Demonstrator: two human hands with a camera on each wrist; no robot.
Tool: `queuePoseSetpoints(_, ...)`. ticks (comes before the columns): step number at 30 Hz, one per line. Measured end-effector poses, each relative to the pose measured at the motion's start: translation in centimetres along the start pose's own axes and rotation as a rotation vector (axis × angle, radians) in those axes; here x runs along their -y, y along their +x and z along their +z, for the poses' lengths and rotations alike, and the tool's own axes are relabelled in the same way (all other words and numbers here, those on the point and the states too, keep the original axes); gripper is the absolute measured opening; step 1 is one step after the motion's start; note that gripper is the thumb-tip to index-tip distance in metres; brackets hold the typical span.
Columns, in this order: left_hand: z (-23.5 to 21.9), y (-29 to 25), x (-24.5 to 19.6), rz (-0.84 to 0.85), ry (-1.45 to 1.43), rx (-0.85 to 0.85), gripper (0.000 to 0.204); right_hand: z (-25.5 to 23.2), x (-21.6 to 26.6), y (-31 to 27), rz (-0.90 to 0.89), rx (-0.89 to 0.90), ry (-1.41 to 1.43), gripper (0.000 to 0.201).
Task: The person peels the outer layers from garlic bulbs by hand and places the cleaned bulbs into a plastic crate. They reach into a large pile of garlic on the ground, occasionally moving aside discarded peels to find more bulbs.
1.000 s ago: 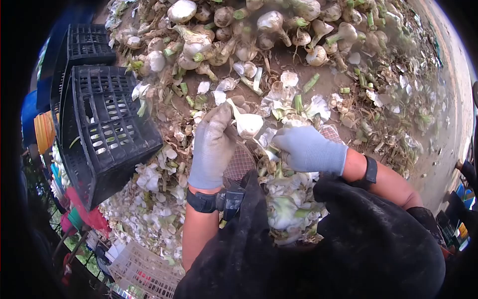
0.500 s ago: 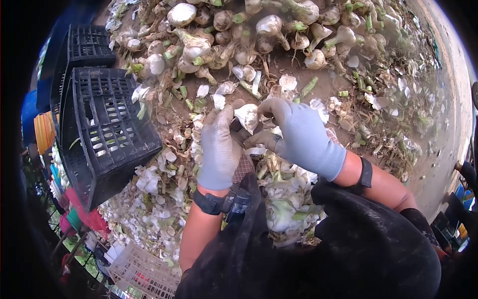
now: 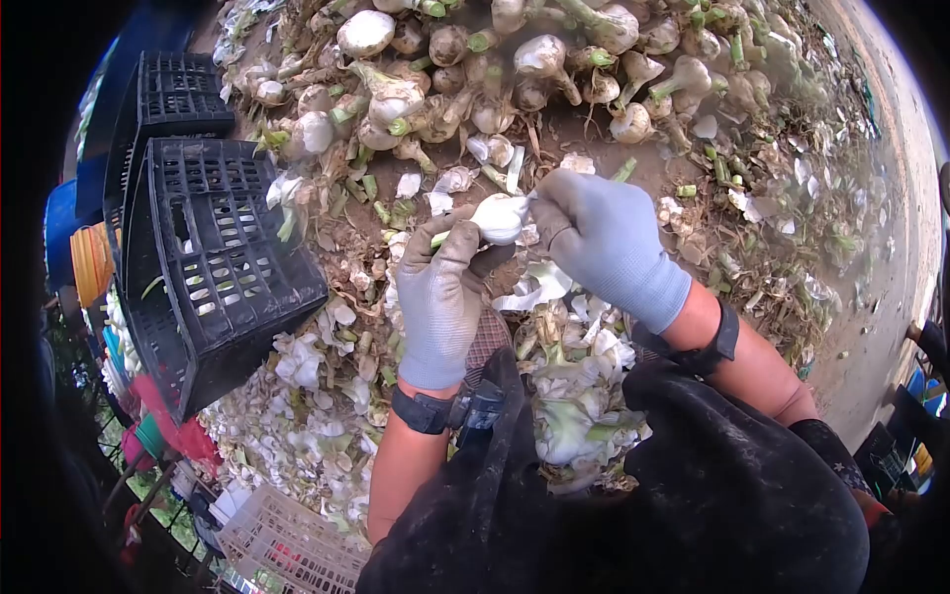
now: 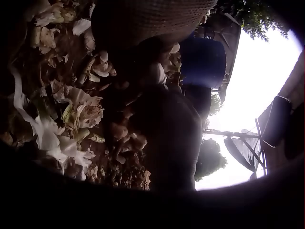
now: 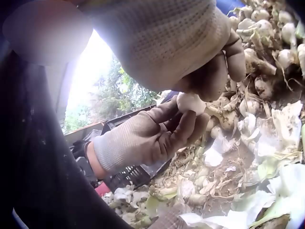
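A white garlic bulb with a short green stem is between the two gloved hands, over the ground litter. My left hand grips it on the stem side, thumb and fingers around it. At the bulb's other end, the curled fingers of my right hand pinch its outer skin. In the right wrist view the bulb peeks out between the left fingertips, with the right hand close above it. The left wrist view is dark; glove fabric fills its top, and the bulb is mostly hidden there.
A heap of untrimmed garlic lies ahead. Black plastic crates stand at left, a pale crate at lower left. Peeled skins and cut stem pieces cover the ground; more peels lie between the legs.
The right hand came up from low beside the bulb to its right end, fingers now curled. The bulb has turned from stem-up to lying sideways, its stem toward the left hand.
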State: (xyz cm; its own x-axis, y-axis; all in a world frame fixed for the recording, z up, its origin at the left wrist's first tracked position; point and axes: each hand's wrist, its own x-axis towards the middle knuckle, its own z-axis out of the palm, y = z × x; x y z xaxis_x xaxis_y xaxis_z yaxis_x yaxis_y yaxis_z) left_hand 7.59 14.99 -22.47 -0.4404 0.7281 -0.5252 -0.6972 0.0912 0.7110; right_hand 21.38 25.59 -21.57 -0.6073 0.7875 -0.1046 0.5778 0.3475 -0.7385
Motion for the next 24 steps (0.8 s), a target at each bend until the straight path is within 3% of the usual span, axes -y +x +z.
queuePoseSetpoints(1, -0.2, -0.2, -0.3, 0.0, -0.1, 0.093, 0.018, 0.2, -2.1, 0.6, 0.009, -0.16, -0.05, 0.016)
queuePoseSetpoints(3, -1.0, -0.6, -0.7, 0.034, -0.066, 0.139, 0.018, -1.3, -4.9, 1.4, 0.309, -0.088, 0.091, 0.018)
queuePoseSetpoints(5, -1.3, -0.2, -1.1, 0.072, -0.046, 0.198, 0.018, -1.5, -4.7, -0.1, 0.26, -0.037, 0.001, 0.016)
queuePoseSetpoints(7, -0.7, -0.2, -1.1, 0.069, 0.141, 0.054, 0.019, -1.1, -0.8, -2.0, 0.053, 0.057, 0.372, 0.018)
queuePoseSetpoints(9, 0.5, -0.5, -0.9, 0.058, 0.14, 0.045, 0.02, -0.5, 0.8, -1.8, 0.005, 0.047, 0.404, 0.024)
queuePoseSetpoints(11, 0.6, -0.8, -1.4, -0.062, 0.123, 0.064, 0.021, -0.2, 0.3, -1.1, -0.007, 0.031, 0.288, 0.024)
queuePoseSetpoints(13, 0.2, -0.8, -1.4, 0.015, 0.057, 0.077, 0.018, -1.1, -0.5, -0.3, 0.373, 0.081, 0.68, 0.022)
queuePoseSetpoints(14, 0.1, -1.2, -1.8, 0.036, 0.051, 0.13, 0.019, -1.3, -1.3, 0.3, 0.45, -0.072, 0.729, 0.02)
queuePoseSetpoints(15, -0.2, -1.6, -2.3, 0.057, 0.046, 0.186, 0.02, -2.0, -2.8, 0.6, 0.488, -0.101, 0.549, 0.02)
queuePoseSetpoints(17, -2.9, -1.1, -3.5, 0.321, -0.009, 0.194, 0.019, -1.4, -6.0, -0.9, 0.312, 0.011, 0.255, 0.013)
queuePoseSetpoints(18, -2.9, -1.5, -6.1, 0.293, -0.256, 0.147, 0.021, -1.3, -6.5, -2.0, 0.157, 0.108, 0.135, 0.013)
queuePoseSetpoints(19, -3.1, -1.1, -9.4, 0.023, -0.846, 0.401, 0.026, -1.6, -6.7, -3.1, 0.012, 0.206, 0.014, 0.017)
queuePoseSetpoints(20, -3.3, -1.5, -11.8, 0.147, -0.845, 0.52, 0.035, -2.8, -6.1, -3.1, 0.073, 0.25, -0.048, 0.027)
queuePoseSetpoints(23, -2.3, -2.5, -13.3, 0.253, -0.863, 0.583, 0.052, -3.9, -9.7, -0.3, 0.084, -0.262, -0.428, 0.03)
queuePoseSetpoints(24, -2.5, -2.1, -12.8, 0.238, -0.595, 0.507, 0.052, -3.3, -10.8, 1.0, 0.081, -0.28, -0.424, 0.03)
